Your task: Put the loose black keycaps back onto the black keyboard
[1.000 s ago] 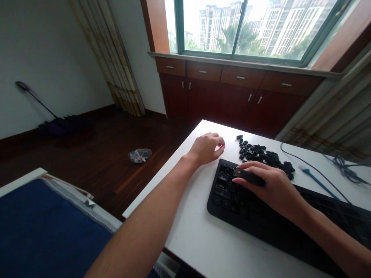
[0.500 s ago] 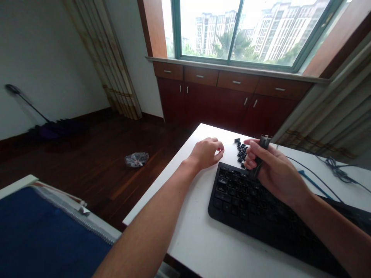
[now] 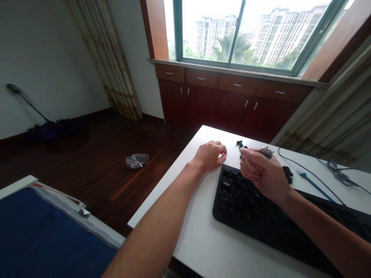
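Note:
My right hand [image 3: 262, 170] is closed in a fist above the upper part of a black keyboard [image 3: 246, 222]. From its top sticks the metallic end of a dark hand tool [image 3: 266, 152]; its kind is unclear and the fist covers its lower part. Several keys are off the keyboard. Small black keycaps [image 3: 240, 143] lie behind it, partly hidden by my right hand, with another dark cluster [image 3: 288, 174] to the right. My left hand [image 3: 211, 154] rests on the white table by the keyboard's far left corner. Its fingers are curled in, hiding anything inside.
A blue stick-like tool [image 3: 316, 187] and a coiled black cable [image 3: 337, 170] lie on the white table [image 3: 194, 231] to the right. A clear plastic bag [image 3: 136, 160] is on the floor at left. Low cabinets [image 3: 203, 98] stand under the window.
My right fist has turned and tipped, so less of the dark tool shows. It has shifted slightly, uncovering the dark cluster. My left hand stays curled on the table.

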Action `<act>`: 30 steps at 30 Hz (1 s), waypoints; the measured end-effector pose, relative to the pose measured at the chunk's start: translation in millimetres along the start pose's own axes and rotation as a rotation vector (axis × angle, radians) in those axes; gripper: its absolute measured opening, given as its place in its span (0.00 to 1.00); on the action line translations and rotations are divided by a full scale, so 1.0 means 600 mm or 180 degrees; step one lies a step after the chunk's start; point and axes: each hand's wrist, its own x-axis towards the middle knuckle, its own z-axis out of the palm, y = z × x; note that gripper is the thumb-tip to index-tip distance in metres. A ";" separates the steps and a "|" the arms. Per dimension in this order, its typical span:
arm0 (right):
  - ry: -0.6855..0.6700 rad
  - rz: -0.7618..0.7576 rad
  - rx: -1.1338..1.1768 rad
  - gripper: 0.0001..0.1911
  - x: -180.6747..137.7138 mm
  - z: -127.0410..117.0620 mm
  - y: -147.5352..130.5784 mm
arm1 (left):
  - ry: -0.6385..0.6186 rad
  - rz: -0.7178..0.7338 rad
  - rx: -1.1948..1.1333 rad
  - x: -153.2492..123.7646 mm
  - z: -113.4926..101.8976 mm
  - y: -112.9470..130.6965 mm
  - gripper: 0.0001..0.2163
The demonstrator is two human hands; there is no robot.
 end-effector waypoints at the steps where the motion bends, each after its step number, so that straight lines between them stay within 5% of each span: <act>1: 0.0004 -0.0081 -0.0010 0.28 -0.002 0.002 0.002 | -0.0012 -0.0005 -0.0003 0.000 0.000 0.000 0.08; 5: 0.0081 -0.0518 -0.0094 0.26 -0.012 0.005 0.026 | -0.0059 -0.0031 -0.0008 0.000 -0.002 0.001 0.08; 9: -0.0058 -0.0303 -0.0343 0.25 -0.005 0.005 0.052 | -0.0092 -0.0072 -0.0002 0.000 -0.006 0.004 0.08; 16: -0.0042 -0.0344 -0.0410 0.26 0.013 -0.004 0.003 | -0.0076 -0.0131 -0.0043 0.000 -0.007 0.006 0.07; 25: 0.0711 -0.0116 -0.3353 0.24 0.020 -0.173 -0.076 | -0.0050 0.0145 -0.0525 0.004 -0.019 0.027 0.15; 30: 0.1064 -0.0053 -0.3985 0.26 0.005 -0.225 -0.078 | -0.0472 0.0710 -0.1050 0.004 -0.033 0.047 0.25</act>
